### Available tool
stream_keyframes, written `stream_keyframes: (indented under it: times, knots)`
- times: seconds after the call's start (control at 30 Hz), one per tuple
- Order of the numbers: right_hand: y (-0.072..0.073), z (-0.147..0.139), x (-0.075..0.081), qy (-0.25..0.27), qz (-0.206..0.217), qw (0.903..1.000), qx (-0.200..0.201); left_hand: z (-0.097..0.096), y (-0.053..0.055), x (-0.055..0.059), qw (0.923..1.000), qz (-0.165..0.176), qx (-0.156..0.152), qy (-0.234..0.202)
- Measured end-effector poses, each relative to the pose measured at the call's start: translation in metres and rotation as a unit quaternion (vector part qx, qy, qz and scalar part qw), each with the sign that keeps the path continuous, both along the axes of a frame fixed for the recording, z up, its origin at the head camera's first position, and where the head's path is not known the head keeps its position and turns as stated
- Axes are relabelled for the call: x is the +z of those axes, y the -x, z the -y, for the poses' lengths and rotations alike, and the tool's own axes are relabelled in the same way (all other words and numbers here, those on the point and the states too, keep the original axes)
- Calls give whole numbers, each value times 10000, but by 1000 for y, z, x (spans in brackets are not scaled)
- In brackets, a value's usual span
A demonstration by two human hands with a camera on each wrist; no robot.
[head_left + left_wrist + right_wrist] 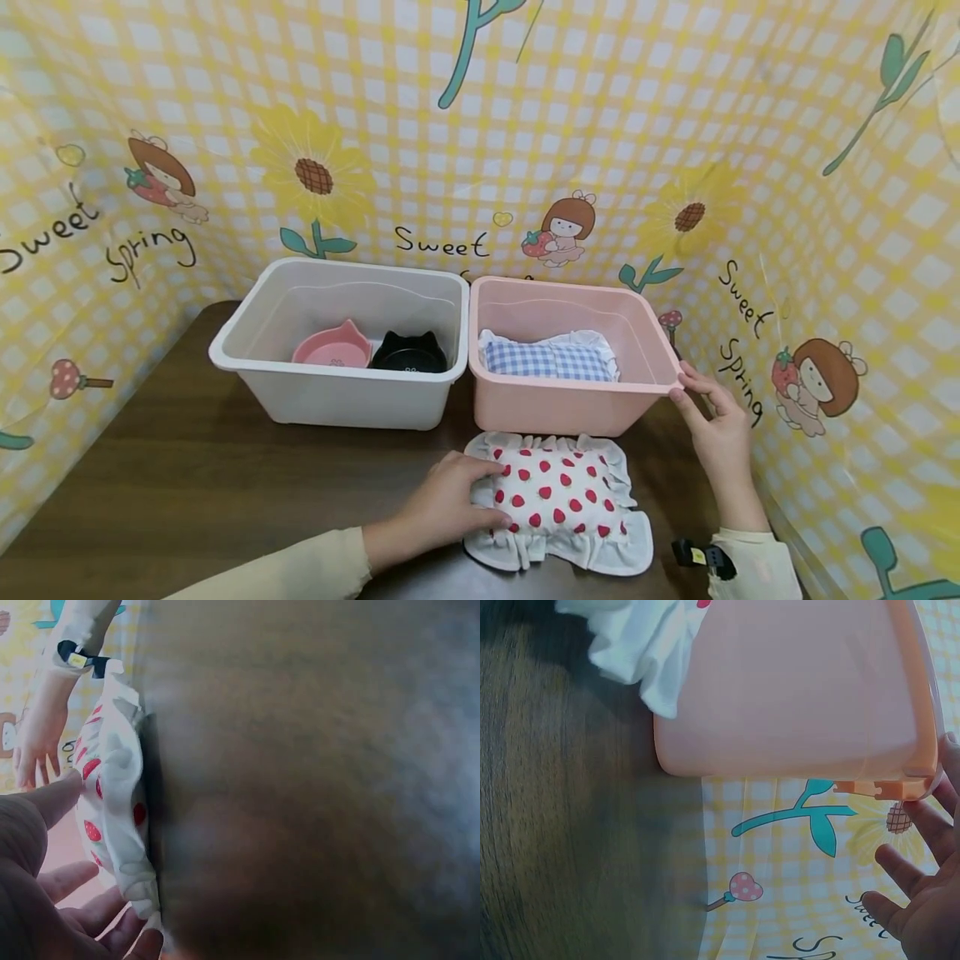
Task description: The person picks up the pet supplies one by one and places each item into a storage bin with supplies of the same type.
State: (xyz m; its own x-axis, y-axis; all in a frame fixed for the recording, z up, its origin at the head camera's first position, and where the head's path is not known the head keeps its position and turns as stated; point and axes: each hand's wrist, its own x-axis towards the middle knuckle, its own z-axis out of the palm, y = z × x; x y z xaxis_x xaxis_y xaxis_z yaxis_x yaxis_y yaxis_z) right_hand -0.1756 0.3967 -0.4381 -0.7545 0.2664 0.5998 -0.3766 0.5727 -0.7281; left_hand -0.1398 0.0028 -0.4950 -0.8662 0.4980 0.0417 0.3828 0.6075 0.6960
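Observation:
A small white pillow (551,492) printed with red strawberries and edged with a pale ruffle lies on the table in front of the bins. My left hand (448,500) holds its left end, with thumb and fingers spread apart along the ruffle. At the right, my right hand (716,425) pinches the front right rim corner of the pink bin (555,408); the right wrist view also shows fingers (904,870) spread below that corner. Inside the pink bin lies a blue-and-white checked pillow (551,358) with a white frill.
A white bin (352,400) stands left of the pink one, nearly touching it. It holds a pink cat-eared dish (333,346) and a black cat-eared dish (409,354). Under everything is a dark wooden table (187,500). Yellow checked cloth (420,150) hangs around the back and sides.

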Motion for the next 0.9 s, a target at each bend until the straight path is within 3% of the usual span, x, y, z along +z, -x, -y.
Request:
stream_keyframes:
  times: [0.27, 0.43, 0.6, 0.7, 0.9]
  knots:
    - [0, 0, 0, 14, 121, 9999, 12, -7, 2, -4, 9997, -110, 144, 190]
    - [-2, 0, 2, 44, 162, 9999, 22, -11, 4, -3, 9994, -287, 188, 87]
    - [-6, 7, 11, 79, 211, 9997, 13, -14, 8, -4, 9987, -444, 111, -205]
    - [-9, 12, 16, 59, 173, 9998, 81, -15, 9, -4, 9982, -335, 170, -469]
    - [-3, 4, 7, -13, 73, 9999, 67, -10, 1, 8, 9942, -394, 416, -906]
